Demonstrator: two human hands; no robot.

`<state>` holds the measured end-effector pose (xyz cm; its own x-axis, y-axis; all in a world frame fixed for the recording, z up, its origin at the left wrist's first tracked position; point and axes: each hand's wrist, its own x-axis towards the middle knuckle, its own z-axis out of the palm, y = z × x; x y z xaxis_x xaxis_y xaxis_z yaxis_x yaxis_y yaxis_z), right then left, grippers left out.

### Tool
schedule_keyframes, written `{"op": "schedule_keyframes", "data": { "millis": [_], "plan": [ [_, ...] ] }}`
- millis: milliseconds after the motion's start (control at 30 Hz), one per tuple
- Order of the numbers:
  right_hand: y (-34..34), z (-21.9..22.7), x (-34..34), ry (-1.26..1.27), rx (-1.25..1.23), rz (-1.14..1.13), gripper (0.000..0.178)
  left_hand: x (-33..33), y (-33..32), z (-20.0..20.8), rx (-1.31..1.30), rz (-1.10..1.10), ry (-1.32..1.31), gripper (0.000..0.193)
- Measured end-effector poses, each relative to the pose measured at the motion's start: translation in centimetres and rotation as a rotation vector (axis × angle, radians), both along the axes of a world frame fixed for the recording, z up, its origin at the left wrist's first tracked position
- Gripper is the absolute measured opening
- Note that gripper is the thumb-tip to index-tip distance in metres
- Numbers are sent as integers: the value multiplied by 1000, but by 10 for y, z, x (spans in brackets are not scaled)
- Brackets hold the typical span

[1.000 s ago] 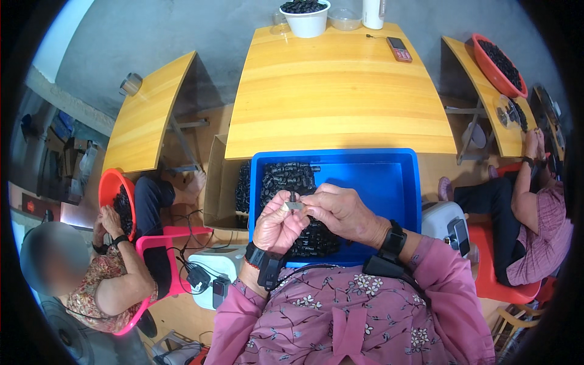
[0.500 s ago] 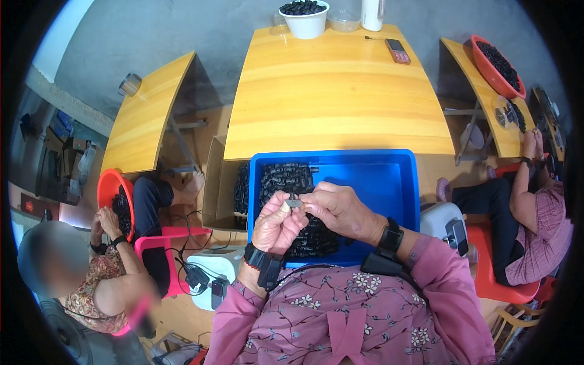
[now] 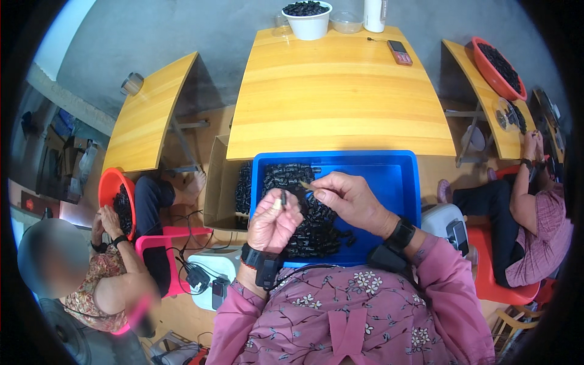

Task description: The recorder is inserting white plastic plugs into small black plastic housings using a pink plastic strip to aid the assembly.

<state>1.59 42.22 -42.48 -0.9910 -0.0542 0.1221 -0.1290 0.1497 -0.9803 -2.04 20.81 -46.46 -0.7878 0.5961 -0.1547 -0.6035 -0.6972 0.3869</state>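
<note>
- Big yellow wooden table [image 3: 340, 97] straight ahead, mostly bare; white bowl [image 3: 307, 17] of black pieces at far edge w/ a clear container [image 3: 347, 21] and a white bottle [image 3: 375, 13] beside it, phone [image 3: 399, 52] nearer the right side.
- Two more yellow tables, one left [image 3: 149, 118], one right [image 3: 486, 97]; the right one carries a red basin [image 3: 497, 59] of the same black stuff.
- Two other ppl seated: one at lower left w/ an orange basin [image 3: 111, 190] on the lap, one at right in a red chair [image 3: 505, 267], hands up near the table edge.
- Blue plastic tray [image 3: 383, 176] on the person's lap/near edge, cardboard box [image 3: 220, 182] just left of it.
- Heap of small black parts [image 3: 307, 213] fills the tray's left half; right half is bare blue.
- Right hand [image 3: 350, 201] over the tray, thumb + forefinger pinching a thin pale sliver [image 3: 305, 184], other fingers curled in.
- Left hand [image 3: 274, 222] just beside it, loosely fisted, thumb and fingertips pressed on one small dark part [image 3: 283, 196] held upright above the heap.
- The two pieces are near but apart, not yet joined.
- Progress, as a guess: early-to-mid. One part in hand, a big pile left in the tray, more in the box. Can't tell which pieces in the pile are finished.
</note>
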Motion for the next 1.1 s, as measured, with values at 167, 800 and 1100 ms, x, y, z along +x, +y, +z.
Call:
{"op": "schedule_keyframes", "data": {
  "millis": [167, 800, 1100],
  "plan": [
    [24, -1, 5, -58, 278, 165, 21, -29, -34, 12, 39, 367, 45, 11],
    [31, -14, 35, -106, 765, 473, 12, -35, -58, 3, -549, 821, 289, 35],
    [19, 2, 11, -368, -376, 213, 15, 13, 11, 16, -492, -6, 271, 19]
  ]
}}
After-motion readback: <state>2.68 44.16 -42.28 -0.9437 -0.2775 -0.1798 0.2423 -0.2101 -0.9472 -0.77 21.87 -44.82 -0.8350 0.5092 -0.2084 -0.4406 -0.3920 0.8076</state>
